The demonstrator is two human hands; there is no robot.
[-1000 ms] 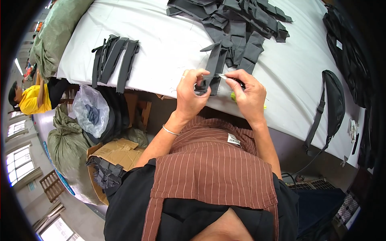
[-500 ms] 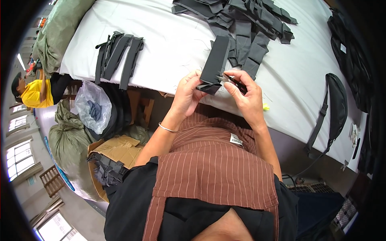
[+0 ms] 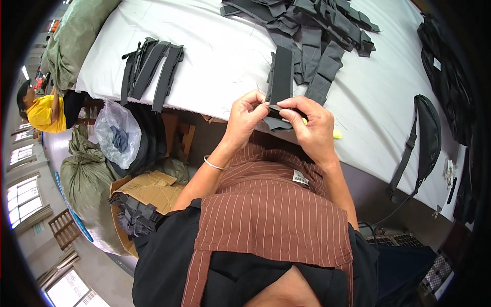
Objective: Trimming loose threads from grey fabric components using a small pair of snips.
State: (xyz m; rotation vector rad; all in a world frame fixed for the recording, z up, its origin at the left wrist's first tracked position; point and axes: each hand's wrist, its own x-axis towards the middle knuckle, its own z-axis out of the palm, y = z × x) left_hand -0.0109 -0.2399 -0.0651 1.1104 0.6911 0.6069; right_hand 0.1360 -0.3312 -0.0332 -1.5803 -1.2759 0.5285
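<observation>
A dark grey fabric strip [image 3: 282, 77] lies on the near edge of the white-covered table, its long end pointing away from me. My left hand [image 3: 247, 116] pinches its near end between thumb and forefinger. Just to the right, my right hand [image 3: 310, 124] pinches the same end, the fingertips of both hands close together. A loose flap of the strip [image 3: 277, 124] hangs below them. The small dark snips seen earlier do not show clearly; the right palm is hidden. Beside that hand a bright yellow piece [image 3: 337, 134] sticks out.
Beyond my hands lies a heap of similar strips [image 3: 312, 25]. Several more strips [image 3: 148, 71] lie at left. A black bag [image 3: 428, 135] rests at right. Below the table's left are a plastic-lined bin [image 3: 116, 135], a cardboard box [image 3: 148, 192] and sacks [image 3: 89, 176]. A person in yellow [image 3: 46, 112] is far left.
The snips' blades, pointing at the strip from my right hand, no longer show. Both hands have come together at the strip's near end, and the strip has swung more upright in view.
</observation>
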